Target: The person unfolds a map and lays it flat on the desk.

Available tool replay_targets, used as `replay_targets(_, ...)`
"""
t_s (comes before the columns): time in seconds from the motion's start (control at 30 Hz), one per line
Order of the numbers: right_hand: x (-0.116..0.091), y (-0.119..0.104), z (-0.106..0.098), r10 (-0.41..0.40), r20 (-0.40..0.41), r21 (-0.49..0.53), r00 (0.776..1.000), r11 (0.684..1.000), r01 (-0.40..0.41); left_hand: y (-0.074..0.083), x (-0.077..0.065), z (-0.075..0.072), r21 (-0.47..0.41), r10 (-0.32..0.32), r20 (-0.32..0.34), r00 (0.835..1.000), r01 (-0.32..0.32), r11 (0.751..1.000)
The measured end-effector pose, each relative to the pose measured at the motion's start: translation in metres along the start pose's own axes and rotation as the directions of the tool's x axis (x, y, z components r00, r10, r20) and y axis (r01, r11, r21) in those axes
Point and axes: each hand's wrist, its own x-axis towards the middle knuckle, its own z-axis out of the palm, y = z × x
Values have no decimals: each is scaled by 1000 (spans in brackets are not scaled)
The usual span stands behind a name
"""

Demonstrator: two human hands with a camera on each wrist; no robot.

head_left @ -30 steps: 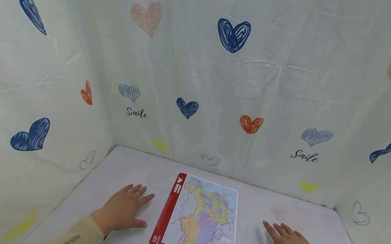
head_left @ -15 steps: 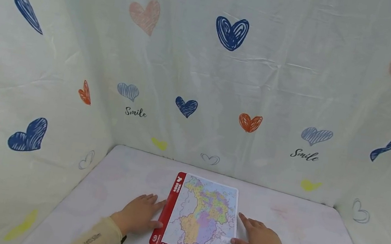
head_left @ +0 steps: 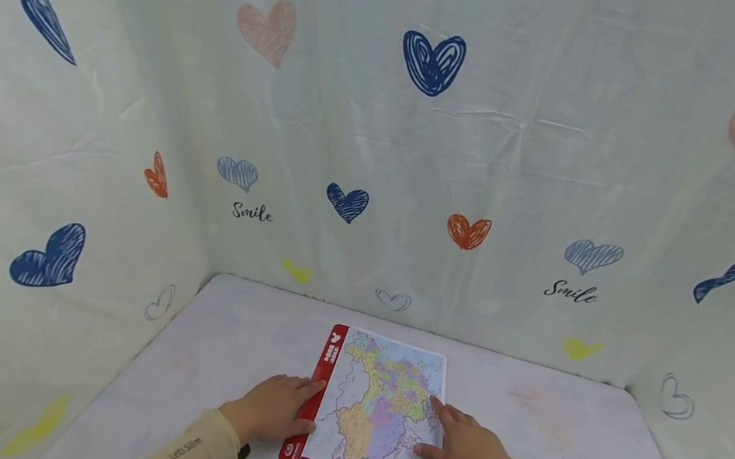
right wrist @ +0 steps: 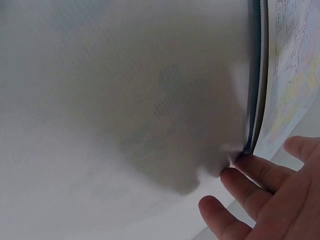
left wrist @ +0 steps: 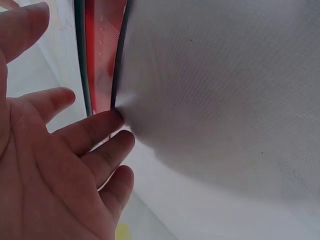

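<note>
The map board [head_left: 375,423] lies flat on the pale table [head_left: 232,340], red band on the left, pink edge on the near side. My left hand [head_left: 275,409] reaches over the left side, thumb and forefinger above the band, a middle fingertip seemingly against the edge. My right hand [head_left: 473,452] does likewise on the right. Both hands are spread with loosely bent fingers, curled round nothing; I cannot tell how hard they press.

With so little overlap at the sides, I judge my fingertips could slip off under any load. The right edge looks layered, so catching only the upper part might part the layers. Uneven pushing from the two sides could turn the board askew.
</note>
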Motion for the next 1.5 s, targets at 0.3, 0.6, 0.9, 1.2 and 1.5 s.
replay_targets(0.3,4,3,8,4,8,12,1000,1000,-4,-10,10,10,-152,-37,-11,999,35,988)
replay_targets(0.6,-1,-2,5,-27,-40,13,999,1000,28,-12,11,11,-301,-58,-52,997,39,953)
replay_targets(0.9,3,-2,5,1,-149,191,989,981,28,-10,14,10,-478,-105,-52,993,67,876)
replay_targets(1.2,8,3,0,65,-48,515,997,857,-31,-8,15,7,-557,-108,-34,994,71,827)
replay_targets(1.5,8,7,-1,-44,-7,583,999,812,40,-10,17,8,-550,-122,2,992,103,829)
